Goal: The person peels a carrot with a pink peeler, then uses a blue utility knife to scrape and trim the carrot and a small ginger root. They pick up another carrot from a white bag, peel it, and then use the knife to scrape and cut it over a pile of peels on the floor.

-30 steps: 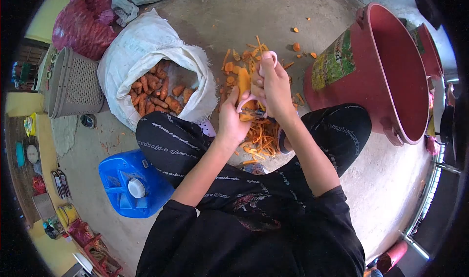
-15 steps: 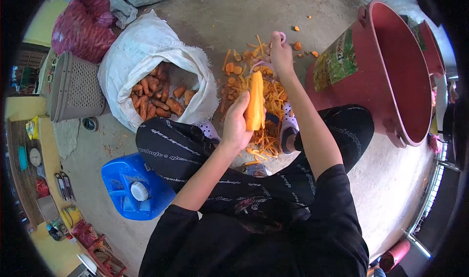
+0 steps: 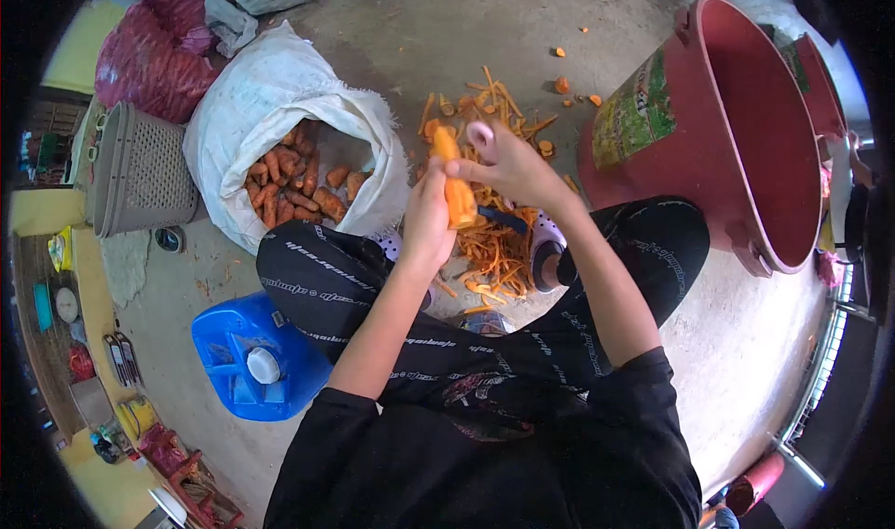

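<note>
My left hand (image 3: 430, 214) is closed around an orange, peeled carrot (image 3: 460, 203), held upright above the floor between my legs. Against the carrot's upper right side is my right hand (image 3: 516, 167), its fingers curled and slightly blurred. A pink-handled peeler (image 3: 481, 138) shows at those fingers; its blade is hidden. Below both hands, carrot peelings (image 3: 492, 261) lie heaped between my feet, with cut carrot ends around them. Something dark and flat (image 3: 503, 219) pokes out over the heap beside the carrot.
A white sack (image 3: 240, 109) of unpeeled carrots (image 3: 303, 196) lies open at the left. The large red tub (image 3: 623, 165) stands at the right. A blue jerrycan (image 3: 224, 347) is by my left knee, and a grey basket (image 3: 149, 175) stands beyond the sack.
My right hand has come down and left, from above the peelings to the carrot, bringing the pink-handled peeler. The carrot has shifted slightly left and now leans the other way.
</note>
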Demonstrator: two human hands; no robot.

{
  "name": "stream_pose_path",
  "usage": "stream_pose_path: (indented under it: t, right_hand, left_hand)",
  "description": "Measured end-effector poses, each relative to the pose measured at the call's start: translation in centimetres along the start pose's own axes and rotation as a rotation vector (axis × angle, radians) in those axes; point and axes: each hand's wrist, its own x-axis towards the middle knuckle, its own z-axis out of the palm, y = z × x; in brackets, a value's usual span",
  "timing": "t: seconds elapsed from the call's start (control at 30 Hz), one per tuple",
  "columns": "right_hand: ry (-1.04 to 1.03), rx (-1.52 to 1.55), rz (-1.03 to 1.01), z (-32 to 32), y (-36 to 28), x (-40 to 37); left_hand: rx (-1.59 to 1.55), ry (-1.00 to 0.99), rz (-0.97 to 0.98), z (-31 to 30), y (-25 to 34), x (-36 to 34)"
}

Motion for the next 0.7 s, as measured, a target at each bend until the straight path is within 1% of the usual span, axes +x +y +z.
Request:
stream_pose_path:
  t: [0.03,0.1,0.13,0.23,0.33,0.43,0.53,0.63,0.7]
  right_hand:
    - [-0.096,0.058,0.069,0.0,0.1,-0.1]
    - [-0.226,0.171,0.212,-0.5,1.0,0.0]
    - [-0.113,0.113,0.167,-0.4,1.6,0.1]
    - [0.226,-0.056,0.024,-0.5,2.4,0.2]
    - [0.174,0.459,0.107,-1.0,0.8,0.1]
    - [0.255,1.094,0.09,-1.0,-3.3,-1.2]
    - [0.333,1.316,0.084,-0.3,-5.6,-2.1]
    - [0.324,1.28,0.113,0.9,-6.4,-2.1]
    - [0.308,1.274,0.116,1.6,-5.7,-1.8]
  left_hand:
    - [-0.093,-0.032,-0.049,-0.5,-0.1,0.3]
    - [-0.053,-0.007,-0.008,-0.7,-0.7,0.5]
    - [-0.032,0.004,0.012,-0.7,-0.7,0.4]
    - [-0.211,-0.032,-0.089,-0.1,0.4,0.2]
    - [-0.265,-0.072,-0.149,-1.0,-0.2,0.7]
    - [-0.399,-0.068,-0.158,-1.0,-0.3,0.8]
    - [-0.458,-0.095,-0.16,-0.5,0.2,0.9]
    - [-0.39,-0.104,-0.154,0.1,1.2,-0.2]
    - [-0.42,-0.209,-0.137,-0.5,0.8,-0.1]
